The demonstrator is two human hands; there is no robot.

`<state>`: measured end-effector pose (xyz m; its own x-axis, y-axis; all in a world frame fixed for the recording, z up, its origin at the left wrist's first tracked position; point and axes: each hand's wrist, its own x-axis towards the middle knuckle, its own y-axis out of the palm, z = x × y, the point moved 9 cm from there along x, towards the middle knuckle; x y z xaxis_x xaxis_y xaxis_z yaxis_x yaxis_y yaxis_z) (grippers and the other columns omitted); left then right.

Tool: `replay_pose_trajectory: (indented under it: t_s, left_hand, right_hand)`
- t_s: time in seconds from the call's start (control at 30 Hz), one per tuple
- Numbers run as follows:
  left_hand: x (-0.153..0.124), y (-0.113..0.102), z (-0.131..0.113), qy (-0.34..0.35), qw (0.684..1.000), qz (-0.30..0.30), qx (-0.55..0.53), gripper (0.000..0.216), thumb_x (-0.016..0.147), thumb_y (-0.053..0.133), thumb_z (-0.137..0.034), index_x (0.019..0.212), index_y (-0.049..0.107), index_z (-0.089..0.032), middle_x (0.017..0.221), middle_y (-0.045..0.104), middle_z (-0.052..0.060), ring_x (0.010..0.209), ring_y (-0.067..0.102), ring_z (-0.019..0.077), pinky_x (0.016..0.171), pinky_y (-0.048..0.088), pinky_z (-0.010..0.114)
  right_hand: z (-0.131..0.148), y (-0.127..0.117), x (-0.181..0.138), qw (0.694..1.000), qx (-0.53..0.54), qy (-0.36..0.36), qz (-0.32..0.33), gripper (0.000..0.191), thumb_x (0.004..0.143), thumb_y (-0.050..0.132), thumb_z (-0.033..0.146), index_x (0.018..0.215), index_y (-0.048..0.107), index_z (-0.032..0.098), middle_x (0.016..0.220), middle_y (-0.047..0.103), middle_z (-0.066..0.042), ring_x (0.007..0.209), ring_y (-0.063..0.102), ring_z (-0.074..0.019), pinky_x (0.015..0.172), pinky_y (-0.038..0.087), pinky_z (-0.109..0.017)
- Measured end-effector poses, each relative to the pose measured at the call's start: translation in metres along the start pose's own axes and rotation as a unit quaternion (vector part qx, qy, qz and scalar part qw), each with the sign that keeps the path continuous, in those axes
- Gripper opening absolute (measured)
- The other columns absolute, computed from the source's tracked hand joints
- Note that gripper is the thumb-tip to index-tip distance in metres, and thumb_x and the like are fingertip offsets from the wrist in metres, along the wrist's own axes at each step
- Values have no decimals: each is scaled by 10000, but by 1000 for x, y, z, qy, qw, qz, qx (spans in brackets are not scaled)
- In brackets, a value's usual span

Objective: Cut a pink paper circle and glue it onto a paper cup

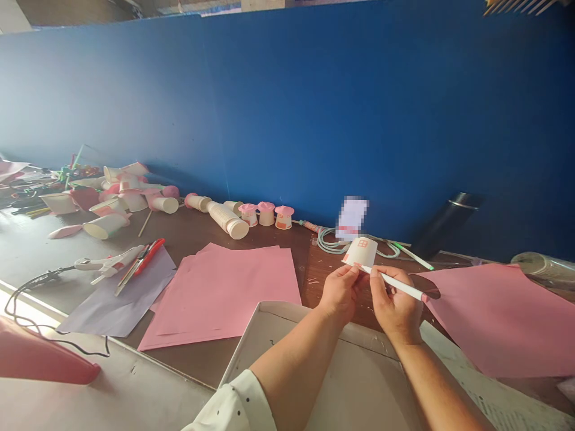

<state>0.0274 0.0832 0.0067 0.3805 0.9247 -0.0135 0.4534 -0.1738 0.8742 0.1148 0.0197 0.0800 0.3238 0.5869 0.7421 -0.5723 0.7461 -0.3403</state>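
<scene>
My left hand (338, 292) pinches the rim of a small white paper cup (360, 251) held upside down, with a red window drawn on its side. My right hand (395, 305) is closed on a white pen (399, 285) whose tip touches the cup's lower edge. Both hands hover over the brown table, just beyond an open white cardboard box (287, 335).
Pink paper sheets (224, 287) lie left of my hands and another pink sheet (498, 317) to the right. A glue gun (108, 263) and a red cutter (146, 254) rest on grey paper. Several cups (224, 218) and little cup houses (266, 214) line the blue wall; a black bottle (444, 224) leans there.
</scene>
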Motion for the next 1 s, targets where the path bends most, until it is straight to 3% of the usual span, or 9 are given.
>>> replay_pose_trajectory:
  t_s: [1.0]
  left_hand:
    - [-1,-1,-1,-2,1000,-7,-15,211,705,767,-278,788,668,-111,810,643,68,799,619,137,882,477,269]
  right_hand:
    - [6,-1,1,999,-21,-32,2,149,869,585,328,894,631,189,839,697,-77,761,667,-215,699,544,-334]
